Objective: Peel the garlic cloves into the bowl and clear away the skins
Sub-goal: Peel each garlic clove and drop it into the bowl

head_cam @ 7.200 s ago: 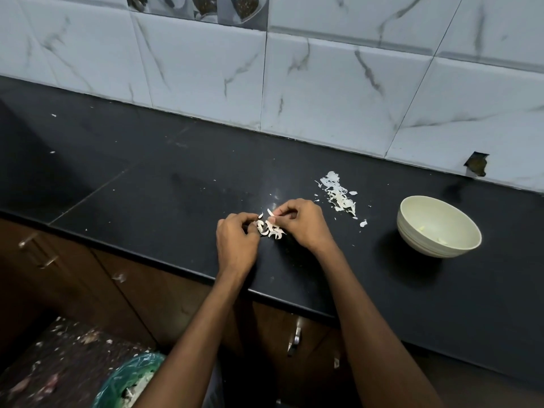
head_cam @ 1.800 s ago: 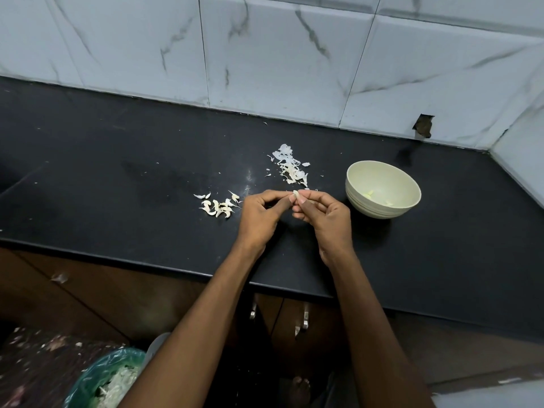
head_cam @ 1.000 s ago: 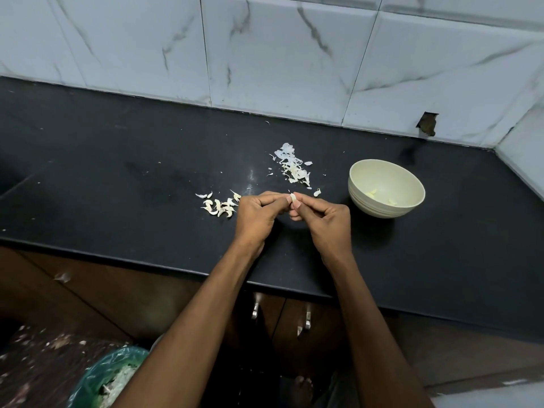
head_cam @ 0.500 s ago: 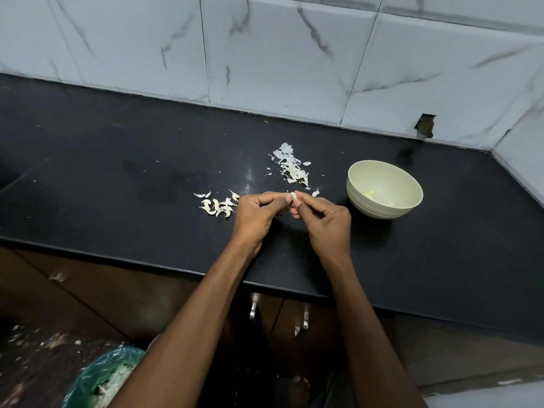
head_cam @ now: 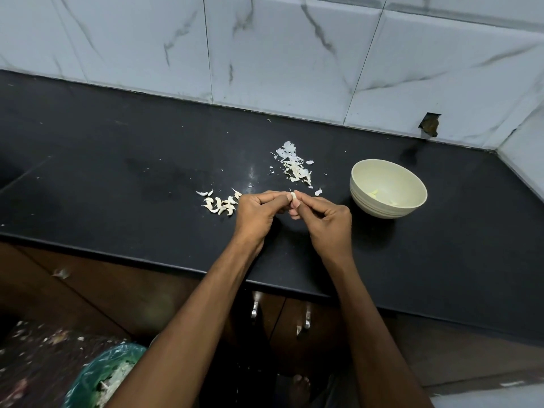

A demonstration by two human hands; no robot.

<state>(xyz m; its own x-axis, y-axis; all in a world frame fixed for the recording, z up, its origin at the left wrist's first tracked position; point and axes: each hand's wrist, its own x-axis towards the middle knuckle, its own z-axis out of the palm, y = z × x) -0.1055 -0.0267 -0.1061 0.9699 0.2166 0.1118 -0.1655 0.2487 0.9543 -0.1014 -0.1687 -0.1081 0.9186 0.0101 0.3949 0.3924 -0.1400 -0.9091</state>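
Head view: one downward look over both forearms at a kitchen corner.
Wall: white marbled tiles (head_cam: 279,54) behind, with a small broken hole (head_cam: 429,125) low at the right; a side wall closes the far right corner.
Surface: black polished slab (head_cam: 117,160), front edge running across below the wrists; wide bare stretch to the left, a narrower bare strip to the right of the bowl.
Cabinets: brown doors (head_cam: 97,290) under the front edge, two metal handles (head_cam: 306,320) between the forearms.
Bin: green plastic liner (head_cam: 103,375) at lower left on the floor, pale scraps inside.
Bowl: cream, round (head_cam: 385,207), standing on the surface just right of the right hand, apart from it; a few pale yellowish pieces lie inside.
Skins: thin white papery flakes in a loose heap (head_cam: 294,167) behind the hands, a stray flake near the right knuckles.
Unpeeled cloves: small curved off-white pieces (head_cam: 219,204) clustered just left of the left hand.
Left hand: (head_cam: 256,213) fingers curled, thumb and forefinger pinching the clove.
Right hand: (head_cam: 326,219) fingers curled, tips pinching the same clove from the other side.
Held clove: tiny, pale (head_cam: 293,196), raised a little over the surface between both sets of fingertips, left of the bowl; whether skin remains on it cannot be told.
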